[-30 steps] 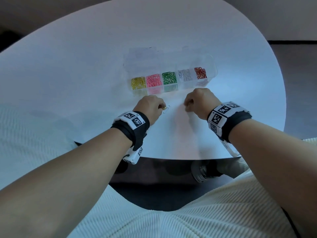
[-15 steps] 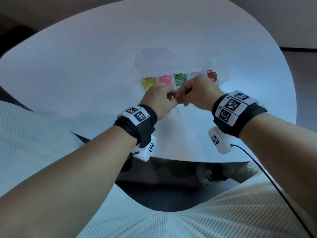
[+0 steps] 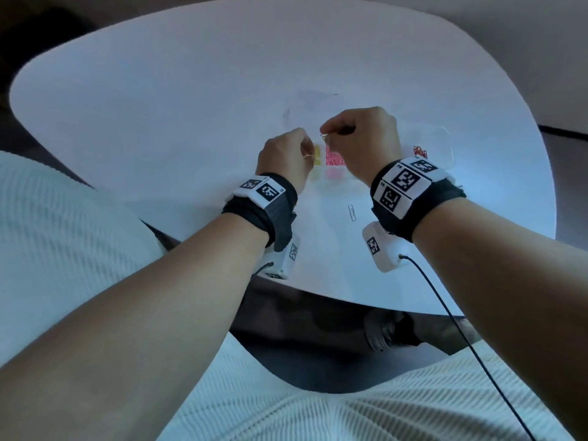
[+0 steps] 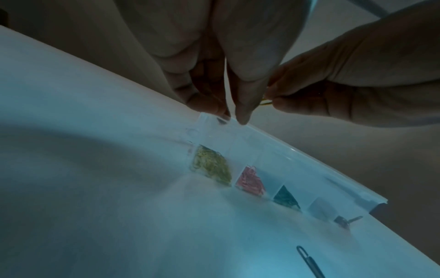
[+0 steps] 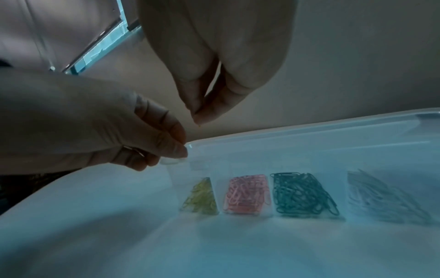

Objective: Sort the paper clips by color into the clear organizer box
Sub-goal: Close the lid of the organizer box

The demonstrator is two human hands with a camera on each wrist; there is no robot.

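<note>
The clear organizer box (image 5: 309, 127) lies open on the white table (image 3: 159, 106), with yellow (image 5: 202, 197), pink (image 5: 245, 193), green (image 5: 302, 193), white (image 5: 385, 197) and red clips (image 3: 420, 151) in separate compartments. Both hands hover over its left end. My left hand (image 3: 307, 151) pinches a thin yellow paper clip (image 3: 308, 156) above the yellow compartment. My right hand (image 3: 324, 132) pinches a pale paper clip (image 3: 324, 137) a little higher, over the pink clips. In the left wrist view a yellowish wire (image 4: 265, 102) shows at the right hand's (image 4: 271, 99) fingertips.
One loose pale paper clip (image 3: 351, 213) lies on the table between my wrists, nearer than the box. The table's curved front edge (image 3: 318, 294) is just below my wrists. A black cable (image 3: 445, 313) trails from the right wrist unit.
Both hands left the table, met in front of the box, then moved apart. They are now raised over the box's left compartments, each pinching a clip. One clip stayed on the table.
</note>
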